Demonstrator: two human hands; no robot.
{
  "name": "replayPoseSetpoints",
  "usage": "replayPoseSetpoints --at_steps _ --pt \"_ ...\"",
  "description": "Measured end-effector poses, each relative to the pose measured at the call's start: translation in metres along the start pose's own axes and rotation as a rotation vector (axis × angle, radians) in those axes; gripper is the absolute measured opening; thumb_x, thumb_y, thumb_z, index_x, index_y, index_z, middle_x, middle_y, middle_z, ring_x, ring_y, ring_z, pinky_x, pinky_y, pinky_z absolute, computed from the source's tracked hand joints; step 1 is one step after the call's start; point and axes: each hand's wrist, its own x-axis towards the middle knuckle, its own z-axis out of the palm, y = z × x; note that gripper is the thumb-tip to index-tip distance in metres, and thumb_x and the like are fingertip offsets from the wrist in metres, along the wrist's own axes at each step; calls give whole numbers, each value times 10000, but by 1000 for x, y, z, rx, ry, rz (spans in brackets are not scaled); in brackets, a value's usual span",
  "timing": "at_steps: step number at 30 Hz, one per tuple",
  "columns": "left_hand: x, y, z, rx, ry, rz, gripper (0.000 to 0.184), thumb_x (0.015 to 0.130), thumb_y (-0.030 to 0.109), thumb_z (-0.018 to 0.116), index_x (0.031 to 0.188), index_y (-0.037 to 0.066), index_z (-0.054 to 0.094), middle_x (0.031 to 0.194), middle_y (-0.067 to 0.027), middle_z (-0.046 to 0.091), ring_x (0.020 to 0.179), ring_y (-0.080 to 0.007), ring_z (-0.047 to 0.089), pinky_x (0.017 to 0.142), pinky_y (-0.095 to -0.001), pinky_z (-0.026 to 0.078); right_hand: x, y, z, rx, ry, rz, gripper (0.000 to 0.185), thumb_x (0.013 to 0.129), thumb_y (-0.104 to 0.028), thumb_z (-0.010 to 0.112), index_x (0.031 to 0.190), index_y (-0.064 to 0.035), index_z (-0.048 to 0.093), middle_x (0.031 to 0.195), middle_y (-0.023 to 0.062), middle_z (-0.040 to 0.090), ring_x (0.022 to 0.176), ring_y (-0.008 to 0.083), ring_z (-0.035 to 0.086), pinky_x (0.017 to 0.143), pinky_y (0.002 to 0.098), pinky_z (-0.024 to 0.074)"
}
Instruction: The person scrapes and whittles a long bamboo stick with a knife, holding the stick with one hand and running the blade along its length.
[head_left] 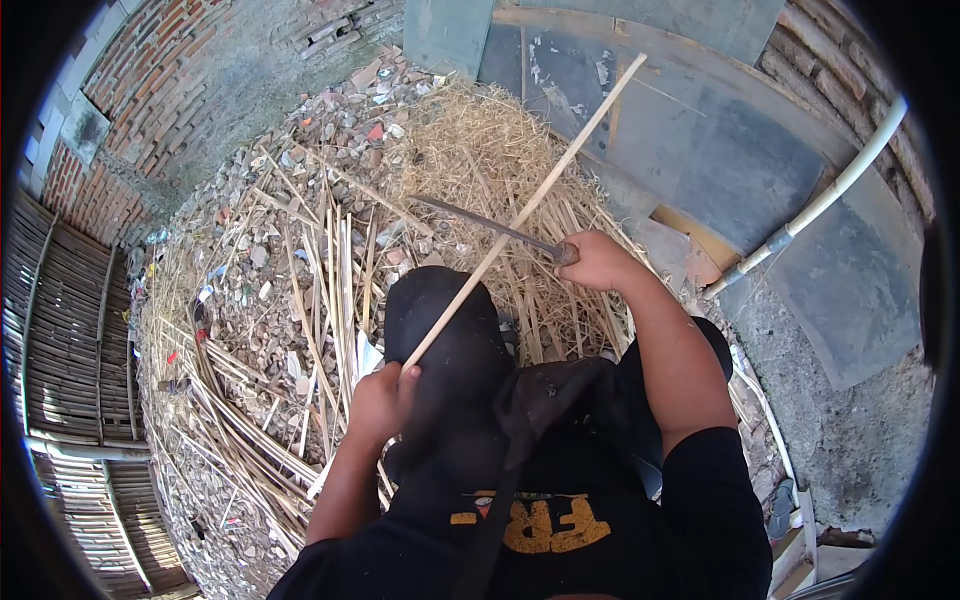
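My left hand (383,402) is closed around the near end of a long pale bamboo strip (569,157), which slants up and away to the right. My right hand (598,262) grips the short handle of a long, narrow-bladed knife (459,211), its dark blade pointing left. Blade and strip cross near the strip's middle; whether they touch I cannot tell. Below them lies a heap of pale shavings (480,135). My dark-clothed knee (440,300) is raised beside the left hand.
Split bamboo strips (325,265) lie in a loose pile on rubble ground (235,285) to the left. A brick wall (180,80) stands behind. Grey panels (690,130) and a white pipe (830,195) line the right. Woven bamboo fencing (75,330) is at far left.
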Motion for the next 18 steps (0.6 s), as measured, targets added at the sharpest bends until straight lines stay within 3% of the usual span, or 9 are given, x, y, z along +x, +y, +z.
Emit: replayPoseSetpoints --at_steps 3,9,12,15,18 --pt "-1 -2 3 -35 9 -1 434 1034 341 612 760 8 567 679 -266 615 676 -494 631 620 -550 477 -17 -21 -5 31 40 -29 274 759 -291 732 925 -74 741 880 176 728 869 377 705 801 461 556" --pt "4 4 0 -2 4 7 446 1034 347 613 749 9 555 657 -261 609 652 -489 626 601 -545 474 -26 -32 0 -231 -2 -107 254 782 -269 684 962 -101 746 918 184 731 901 401 705 816 477 561" --pt "-3 1 4 18 17 -14 440 1033 349 613 755 13 557 658 -259 615 655 -490 629 602 -548 476 -1 -1 -8 55 27 85 317 779 -274 691 1020 -77 749 959 194 743 918 397 712 830 465 565" --pt "-1 -1 3 45 43 0 431 1033 346 614 764 15 558 662 -259 620 656 -489 629 603 -555 476 18 41 -13 138 213 158 382 788 -285 693 1070 -33 743 974 206 750 915 381 717 836 447 564" --pt "1 2 -1 50 41 24 423 1032 334 620 761 16 556 657 -258 617 648 -488 627 596 -554 474 17 49 -10 177 209 146 429 791 -297 699 1085 14 731 991 231 748 925 381 719 842 443 563"
